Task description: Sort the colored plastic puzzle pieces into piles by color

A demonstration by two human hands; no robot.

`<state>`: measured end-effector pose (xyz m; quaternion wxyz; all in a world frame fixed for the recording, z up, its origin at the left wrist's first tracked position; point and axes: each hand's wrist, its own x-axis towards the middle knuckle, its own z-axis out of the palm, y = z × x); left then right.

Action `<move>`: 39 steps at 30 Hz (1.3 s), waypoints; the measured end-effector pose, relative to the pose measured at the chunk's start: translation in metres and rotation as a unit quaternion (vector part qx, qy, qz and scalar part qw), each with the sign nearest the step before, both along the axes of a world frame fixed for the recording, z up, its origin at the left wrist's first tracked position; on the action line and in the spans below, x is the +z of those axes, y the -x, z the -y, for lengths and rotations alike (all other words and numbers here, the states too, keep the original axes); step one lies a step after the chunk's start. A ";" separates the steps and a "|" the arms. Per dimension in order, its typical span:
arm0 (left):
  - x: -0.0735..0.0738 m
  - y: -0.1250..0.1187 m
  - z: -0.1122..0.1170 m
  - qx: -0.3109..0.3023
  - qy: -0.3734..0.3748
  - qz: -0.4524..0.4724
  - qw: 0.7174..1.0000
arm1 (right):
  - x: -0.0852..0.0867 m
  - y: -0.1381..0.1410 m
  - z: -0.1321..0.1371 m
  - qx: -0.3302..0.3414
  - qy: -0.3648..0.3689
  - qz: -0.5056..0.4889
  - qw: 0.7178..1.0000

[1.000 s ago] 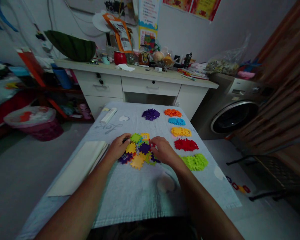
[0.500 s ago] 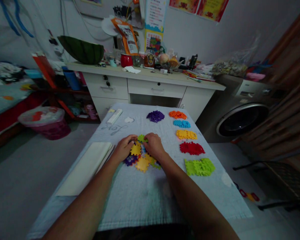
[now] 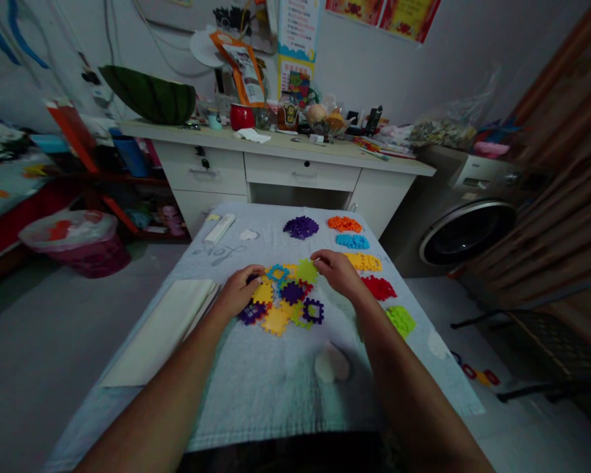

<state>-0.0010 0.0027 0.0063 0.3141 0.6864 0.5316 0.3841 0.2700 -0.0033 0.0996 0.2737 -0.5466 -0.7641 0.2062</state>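
Observation:
A loose pile of notched plastic building tiles (image 3: 276,320) in yellow, purple, blue, red and green lies mid-table. My right hand (image 3: 342,272) pinches the edge of a lime-green tile (image 3: 306,270) at the pile's upper right. At the left side of the pile is my left hand (image 3: 236,292), fingers curled; a dark patch shows between thumb and forefinger, too small to make out. Near it lie a yellow tile (image 3: 262,293) and a blue square frame tile (image 3: 278,273). A purple frame tile (image 3: 314,311) sits at the pile's right edge.
Sorted tile heaps stand beyond and right: purple (image 3: 301,227), orange (image 3: 345,224), blue (image 3: 352,241), yellow (image 3: 366,262), red (image 3: 379,287) and green (image 3: 401,320), partly behind my right forearm. A folded cloth (image 3: 160,335) and a white strip-shaped object (image 3: 220,228) lie left.
My right hand has moved right, away from my left hand, with the green tile, uncovering more of the pile. My left hand stays at the pile's left side. The view has shifted slightly.

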 end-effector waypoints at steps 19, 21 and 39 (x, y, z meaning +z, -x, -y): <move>0.003 0.000 0.003 -0.006 0.001 -0.034 0.999 | -0.013 -0.072 0.082 0.085 0.083 0.239 0.964; 0.002 0.001 0.003 -0.006 0.000 -0.034 0.999 | -0.015 -0.069 0.087 0.091 0.087 0.255 0.959; 0.015 -0.003 0.013 -0.013 -0.081 -0.150 0.985 | -0.014 -0.082 0.101 0.056 0.095 0.290 0.951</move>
